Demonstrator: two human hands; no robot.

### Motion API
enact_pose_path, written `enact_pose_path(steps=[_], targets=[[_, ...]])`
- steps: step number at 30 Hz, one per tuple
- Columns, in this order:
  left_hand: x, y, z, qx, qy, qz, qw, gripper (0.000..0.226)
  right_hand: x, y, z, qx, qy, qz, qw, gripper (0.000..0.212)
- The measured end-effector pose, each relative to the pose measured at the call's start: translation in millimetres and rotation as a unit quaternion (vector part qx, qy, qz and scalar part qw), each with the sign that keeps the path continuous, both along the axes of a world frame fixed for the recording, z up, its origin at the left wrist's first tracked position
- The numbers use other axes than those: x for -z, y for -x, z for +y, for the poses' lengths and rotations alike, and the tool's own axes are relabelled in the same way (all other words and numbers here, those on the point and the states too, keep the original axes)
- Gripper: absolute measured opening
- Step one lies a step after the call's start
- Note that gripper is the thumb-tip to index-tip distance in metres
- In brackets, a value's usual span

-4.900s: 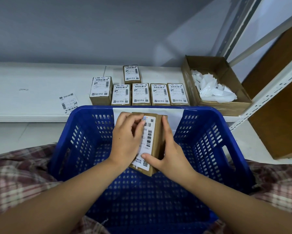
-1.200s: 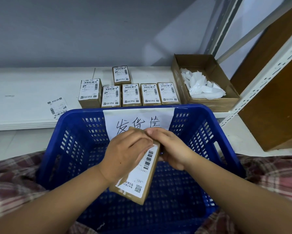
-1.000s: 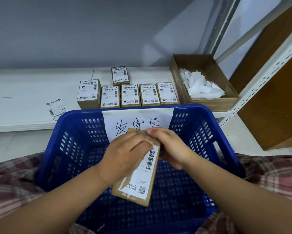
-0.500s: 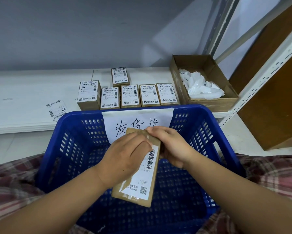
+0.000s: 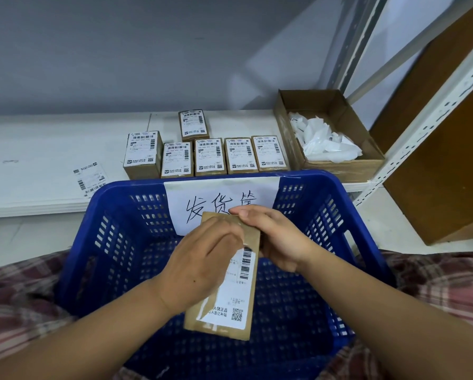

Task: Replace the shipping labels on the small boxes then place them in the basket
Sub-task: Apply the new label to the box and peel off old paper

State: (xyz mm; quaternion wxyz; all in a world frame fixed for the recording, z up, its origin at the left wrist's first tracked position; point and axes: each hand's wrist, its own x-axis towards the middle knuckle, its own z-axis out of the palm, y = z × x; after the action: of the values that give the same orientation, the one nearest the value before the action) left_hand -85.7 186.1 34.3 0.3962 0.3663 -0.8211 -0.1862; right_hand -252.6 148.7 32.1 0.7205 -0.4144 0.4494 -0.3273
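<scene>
I hold a small brown box [image 5: 195, 320] tilted above the blue basket [image 5: 339, 193]. A white shipping label [image 5: 235, 286] covers its face, and bare cardboard shows above the label's top edge. My left hand [image 5: 199, 264] lies over the upper part of the box, fingers curled at the label's top edge, pinching it. My right hand [image 5: 279, 239] grips the box's top right side from behind. Several labelled small boxes [image 5: 210, 156] stand in a row on the white shelf behind the basket. Inside the basket I see no boxes.
A loose label [image 5: 90, 178] lies on the shelf [image 5: 38, 149] to the left. An open cardboard box [image 5: 339, 165] with crumpled white backing paper [image 5: 323, 144] sits at the right. A handwritten paper sign [image 5: 202, 198] hangs on the basket's far wall. A shelf upright [image 5: 432, 127] and wooden board [image 5: 449, 160] stand at the right.
Since 4.9 s ago the box has tilted and come lower and nearer. My left fingers moved to the label's top edge. A little more bare cardboard shows there than a second ago.
</scene>
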Motion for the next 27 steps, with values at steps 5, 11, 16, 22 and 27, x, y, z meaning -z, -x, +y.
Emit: enact_pose_path(steps=[5,11,16,22,27], targets=[[-1,1,1,0.007,0.035,0.002,0.999,0.04,0,1,0,-0.013,0.003,0.001,1.0,0.041],[5,2,-3,-0.06,0.024,-0.082,0.995,0.023,2,3,-1,0.07,0.004,0.04,0.997,0.026],[9,6,-1,-0.102,-0.031,-0.055,0.993,0.043,1,1,-2,0.183,0.059,0.075,0.979,0.047],[2,11,-9,-0.221,-0.231,0.01,0.947,0.058,11,-12,12,0.247,0.05,0.049,0.966,0.054],[11,12,-15,-0.2,-0.312,0.115,0.922,0.044,11,-22,25,0.222,0.113,0.081,0.965,0.06]])
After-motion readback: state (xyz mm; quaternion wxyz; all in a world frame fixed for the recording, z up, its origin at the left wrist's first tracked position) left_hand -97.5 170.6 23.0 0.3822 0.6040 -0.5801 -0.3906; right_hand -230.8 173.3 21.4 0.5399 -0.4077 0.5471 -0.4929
